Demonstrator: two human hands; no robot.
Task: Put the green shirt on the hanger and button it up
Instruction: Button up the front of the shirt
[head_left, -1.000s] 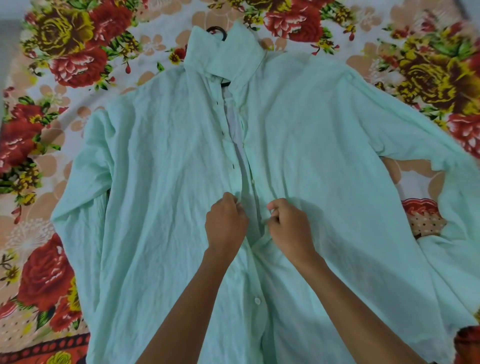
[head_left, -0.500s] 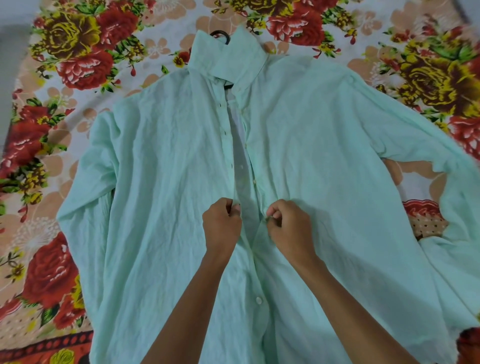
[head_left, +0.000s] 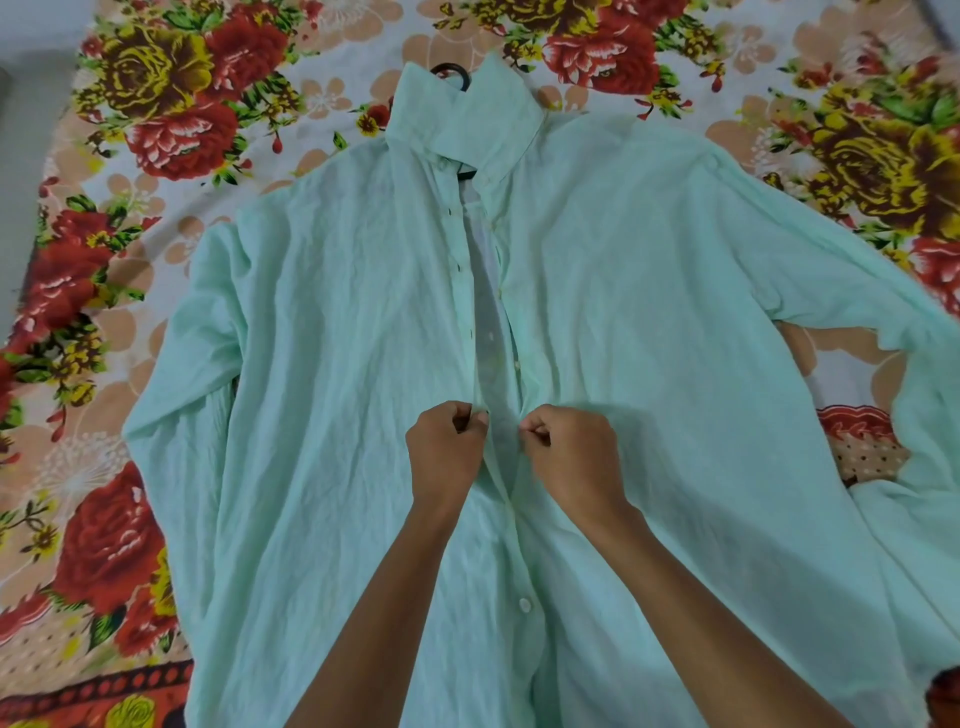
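At mid-placket, hands (head_left: 511, 454) pinching green shirt (head_left: 322, 364) edges, hanger (head_left: 453, 73) beyond

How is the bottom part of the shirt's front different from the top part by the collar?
The bottom part of the green shirt is closed, with a white button done up; the top part gapes open, unbuttoned. The top part shows the pale inside of the shirt; the bottom part hides it. The left hand and right hand pinch the edges between the two parts. Both parts are wrinkled.
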